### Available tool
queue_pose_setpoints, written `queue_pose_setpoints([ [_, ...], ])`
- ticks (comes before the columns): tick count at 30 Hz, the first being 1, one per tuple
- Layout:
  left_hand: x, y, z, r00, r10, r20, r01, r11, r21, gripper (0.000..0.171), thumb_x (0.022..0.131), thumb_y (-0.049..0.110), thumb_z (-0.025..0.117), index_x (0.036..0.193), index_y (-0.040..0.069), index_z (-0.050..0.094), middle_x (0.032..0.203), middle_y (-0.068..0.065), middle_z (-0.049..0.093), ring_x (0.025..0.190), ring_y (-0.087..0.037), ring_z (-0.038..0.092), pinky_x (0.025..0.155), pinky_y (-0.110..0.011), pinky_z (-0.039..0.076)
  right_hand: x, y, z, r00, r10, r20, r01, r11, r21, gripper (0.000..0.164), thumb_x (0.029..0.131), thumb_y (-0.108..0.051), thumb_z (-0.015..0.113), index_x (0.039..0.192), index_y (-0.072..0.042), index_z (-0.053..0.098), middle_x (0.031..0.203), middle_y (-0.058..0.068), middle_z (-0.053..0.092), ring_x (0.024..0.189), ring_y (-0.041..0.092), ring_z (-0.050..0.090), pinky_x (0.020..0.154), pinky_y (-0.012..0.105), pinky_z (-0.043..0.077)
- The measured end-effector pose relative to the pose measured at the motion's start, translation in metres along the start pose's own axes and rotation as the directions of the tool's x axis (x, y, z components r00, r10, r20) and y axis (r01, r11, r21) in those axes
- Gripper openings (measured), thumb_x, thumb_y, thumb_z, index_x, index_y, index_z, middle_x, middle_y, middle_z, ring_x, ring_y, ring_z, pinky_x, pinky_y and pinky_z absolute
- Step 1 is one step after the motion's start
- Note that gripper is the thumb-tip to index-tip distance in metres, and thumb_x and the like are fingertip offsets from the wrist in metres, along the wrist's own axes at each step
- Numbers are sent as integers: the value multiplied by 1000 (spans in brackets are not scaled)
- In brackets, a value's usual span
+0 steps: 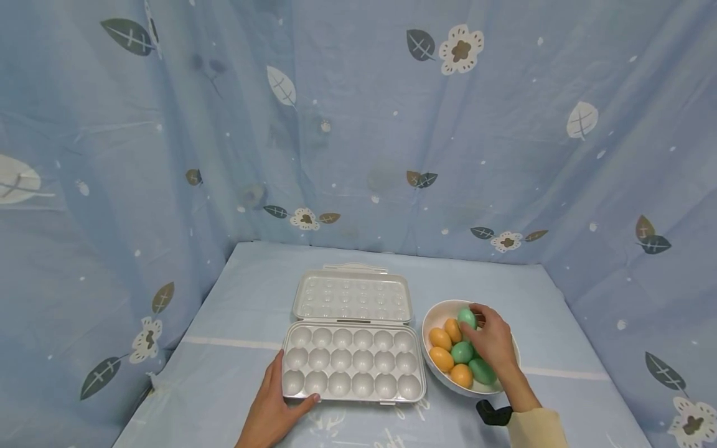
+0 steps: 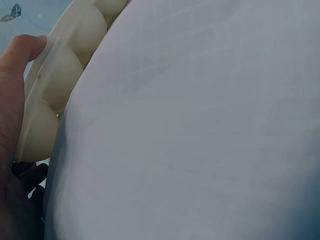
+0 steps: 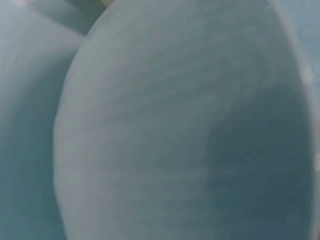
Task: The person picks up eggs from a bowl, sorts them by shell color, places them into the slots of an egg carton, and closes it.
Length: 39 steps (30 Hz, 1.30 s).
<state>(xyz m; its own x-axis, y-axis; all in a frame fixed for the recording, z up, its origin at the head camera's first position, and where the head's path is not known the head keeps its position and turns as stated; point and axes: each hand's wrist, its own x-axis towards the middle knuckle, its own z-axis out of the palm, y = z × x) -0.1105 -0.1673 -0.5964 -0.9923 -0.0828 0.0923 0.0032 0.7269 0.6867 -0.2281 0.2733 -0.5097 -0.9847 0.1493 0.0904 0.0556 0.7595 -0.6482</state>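
Observation:
A white egg box (image 1: 421,373) lies unfolded on the table, its rows of round cups bare. My left hand (image 1: 274,401) grips its near left corner, thumb over the front rim and fingers along the left side. In the left wrist view the thumb presses the edge of the cup tray (image 2: 62,82). To the right stands a white bowl (image 1: 439,316) of orange and green eggs. My right hand (image 1: 493,339) reaches in and pinches a green egg (image 1: 467,318) between thumb and fingers. Only the bowl's outer wall (image 3: 150,125) fills the right wrist view.
The box's translucent lid (image 1: 353,297) lies folded back behind the cups. Several orange eggs (image 1: 442,359) and green eggs (image 1: 462,353) rest in the bowl. A black wrist mount (image 1: 493,413) sits by the beige sleeve (image 1: 538,428). Blue patterned curtains (image 1: 358,124) enclose the table.

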Motion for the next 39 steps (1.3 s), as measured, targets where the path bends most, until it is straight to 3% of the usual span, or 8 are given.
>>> queue_pose_setpoints([
  [17,0,2,-2,999,-22,34,22,1000,11,130,76,73,78,164,7,10,159,-21,35,139,-41,48,109,-59,46,11,-31,0,989,-130,-69,138,984,112,47,92,-11,75,135,3,59,131,25,61,119,42,63,101,53,54],
  [26,1,1,-2,1000,-4,24,3,1000,19,129,77,72,78,164,6,11,158,-22,36,138,-43,49,107,-60,46,12,-52,16,984,-175,-44,180,965,189,47,91,-9,76,134,2,60,131,22,60,118,38,64,102,49,55],
  [39,1,2,-3,999,-25,43,25,1000,15,129,77,72,78,164,4,10,157,-23,38,138,-43,49,108,-60,46,7,-78,48,951,-301,-72,310,914,262,44,88,-4,78,129,1,64,125,19,64,111,36,67,97,49,57],
])
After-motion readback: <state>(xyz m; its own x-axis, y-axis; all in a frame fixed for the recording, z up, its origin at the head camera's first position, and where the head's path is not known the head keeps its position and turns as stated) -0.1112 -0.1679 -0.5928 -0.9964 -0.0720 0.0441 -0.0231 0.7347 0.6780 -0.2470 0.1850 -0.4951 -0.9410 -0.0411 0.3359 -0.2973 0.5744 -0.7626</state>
